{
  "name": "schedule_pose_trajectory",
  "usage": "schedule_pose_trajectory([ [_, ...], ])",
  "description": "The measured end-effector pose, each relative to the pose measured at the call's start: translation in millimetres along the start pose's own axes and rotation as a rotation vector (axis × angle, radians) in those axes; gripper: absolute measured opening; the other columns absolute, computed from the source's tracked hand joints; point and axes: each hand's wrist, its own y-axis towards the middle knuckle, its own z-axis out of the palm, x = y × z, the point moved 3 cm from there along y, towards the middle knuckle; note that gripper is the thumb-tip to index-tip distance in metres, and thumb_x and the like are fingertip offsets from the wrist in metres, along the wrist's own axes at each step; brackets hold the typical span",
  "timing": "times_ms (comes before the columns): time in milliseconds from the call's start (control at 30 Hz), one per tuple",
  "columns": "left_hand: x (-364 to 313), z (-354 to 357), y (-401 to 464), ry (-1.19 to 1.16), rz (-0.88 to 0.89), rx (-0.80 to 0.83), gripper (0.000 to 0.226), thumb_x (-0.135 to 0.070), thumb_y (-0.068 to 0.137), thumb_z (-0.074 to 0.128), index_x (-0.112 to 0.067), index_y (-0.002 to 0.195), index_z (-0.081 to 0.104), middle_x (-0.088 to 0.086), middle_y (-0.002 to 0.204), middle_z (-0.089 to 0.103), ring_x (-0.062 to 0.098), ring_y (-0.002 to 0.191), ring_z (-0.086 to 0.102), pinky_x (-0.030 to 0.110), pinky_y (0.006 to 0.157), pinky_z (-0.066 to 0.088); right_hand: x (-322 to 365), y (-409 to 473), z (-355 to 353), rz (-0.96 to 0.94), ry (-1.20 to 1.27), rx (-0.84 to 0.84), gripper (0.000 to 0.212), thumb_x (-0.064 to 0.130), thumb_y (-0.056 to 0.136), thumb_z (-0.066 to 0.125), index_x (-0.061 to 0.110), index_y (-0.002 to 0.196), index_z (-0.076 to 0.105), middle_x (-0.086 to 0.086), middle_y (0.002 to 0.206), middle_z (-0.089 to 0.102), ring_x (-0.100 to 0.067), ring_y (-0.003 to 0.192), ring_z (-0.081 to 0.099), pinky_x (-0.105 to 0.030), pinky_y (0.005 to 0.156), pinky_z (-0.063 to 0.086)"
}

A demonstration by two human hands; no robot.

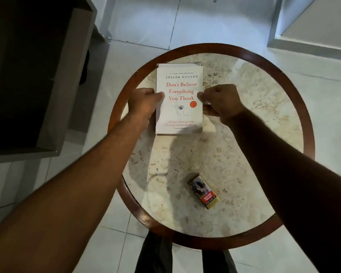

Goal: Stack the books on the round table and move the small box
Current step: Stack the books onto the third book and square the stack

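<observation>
A white book [179, 113] with red title lettering lies flat on the far left part of the round marble table [244, 146]. A dark edge of another book shows beneath it at the top. My left hand [146, 103] grips the book's left edge and my right hand [220, 102] grips its right edge, thumbs resting on the cover. A small box [203, 191] with a picture and a red label lies flat near the table's front, between my forearms and apart from both hands.
The table has a dark wooden rim [307, 123]. A dark cabinet with a pale frame [47, 79] stands close on the left. White floor tiles [185, 22] surround the table. My dark trouser legs [154, 255] show below the rim.
</observation>
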Motion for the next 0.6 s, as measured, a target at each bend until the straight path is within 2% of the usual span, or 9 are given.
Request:
schedule_pose_trajectory([
  [100, -11.3, -0.2, 6.6, 0.024, -0.094, 0.043, 0.022, -0.015, 0.092, 0.079, 0.001, 0.106, 0.074, 0.004, 0.117, 0.08, 0.021, 0.087, 0.078, 0.034, 0.073, 0.065, -2.2, 2.6, -2.2, 0.023, 0.023, 0.038, 0.015, 0.009, 0.09, 0.075, 0.002, 0.082, 0.066, -0.014, 0.096, 0.078, -0.029, 0.088, 0.078, -0.051, 0.083, 0.063],
  [167, -18.4, -3.0, 4.2, 0.07, -0.111, 0.113, 0.019, -0.016, 0.092, 0.078, -0.004, 0.107, 0.073, 0.004, 0.119, 0.079, 0.017, 0.084, 0.077, 0.028, 0.061, 0.061, -3.5, 3.0, -3.3, 0.059, 0.049, 0.064, 0.013, 0.008, 0.09, 0.075, 0.002, 0.099, 0.067, -0.013, 0.105, 0.076, -0.027, 0.092, 0.077, -0.046, 0.082, 0.064],
  [267, -21.8, -8.6, -2.5, 0.116, -0.079, 0.207, 0.029, -0.015, 0.096, 0.074, -0.007, 0.123, 0.067, 0.002, 0.121, 0.078, 0.023, 0.103, 0.075, 0.037, 0.079, 0.064, -3.3, 0.2, -6.1, 0.059, 0.056, 0.131, 0.032, 0.003, 0.09, 0.072, 0.002, 0.122, 0.064, -0.012, 0.112, 0.076, -0.027, 0.097, 0.076, -0.041, 0.081, 0.065],
  [367, -23.3, -15.3, -12.1, 0.047, 0.098, 0.221, 0.028, -0.007, 0.097, 0.07, -0.011, 0.121, 0.057, -0.006, 0.105, 0.078, 0.011, 0.093, 0.077, 0.032, 0.075, 0.065, 3.0, -7.6, -14.5, -0.1, 0.046, 0.202, 0.038, -0.005, 0.091, 0.066, 0.002, 0.128, 0.062, -0.007, 0.107, 0.075, -0.023, 0.093, 0.077, -0.037, 0.076, 0.065],
  [467, -21.5, -25.2, -24.8, -0.037, 0.348, 0.251, 0.032, 0.003, 0.091, 0.072, -0.017, 0.111, 0.056, -0.012, 0.101, 0.082, 0.014, 0.105, 0.078, 0.033, 0.084, 0.065, 13.5, -17.7, -28.9, -0.371, -0.01, 0.145, 0.045, -0.014, 0.084, 0.069, 0.004, 0.124, 0.061, -0.01, 0.105, 0.064, -0.013, 0.088, 0.074, -0.03, 0.077, 0.064],
  [533, -21.1, -31.2, -37.1, -0.095, 0.492, 0.288, 0.042, 0.003, 0.084, 0.075, -0.023, 0.111, 0.056, -0.014, 0.107, 0.081, 0.016, 0.114, 0.074, 0.033, 0.093, 0.063, 19.1, -27.8, -35.6, -0.529, -0.1, 0.123, 0.046, -0.011, 0.079, 0.075, 0.007, 0.119, 0.06, -0.006, 0.115, 0.066, -0.007, 0.096, 0.071, -0.026, 0.083, 0.061],
  [600, -19.7, -33.7, -45.8, -0.134, 0.552, 0.296, 0.05, 0.001, 0.081, 0.077, -0.026, 0.117, 0.056, -0.016, 0.112, 0.079, 0.015, 0.118, 0.072, 0.031, 0.095, 0.062, 18.4, -39.5, -38.7, -0.642, -0.108, 0.133, 0.046, -0.01, 0.079, 0.075, 0.009, 0.116, 0.058, 0.0, 0.116, 0.07, -0.008, 0.107, 0.07, -0.025, 0.089, 0.059],
])
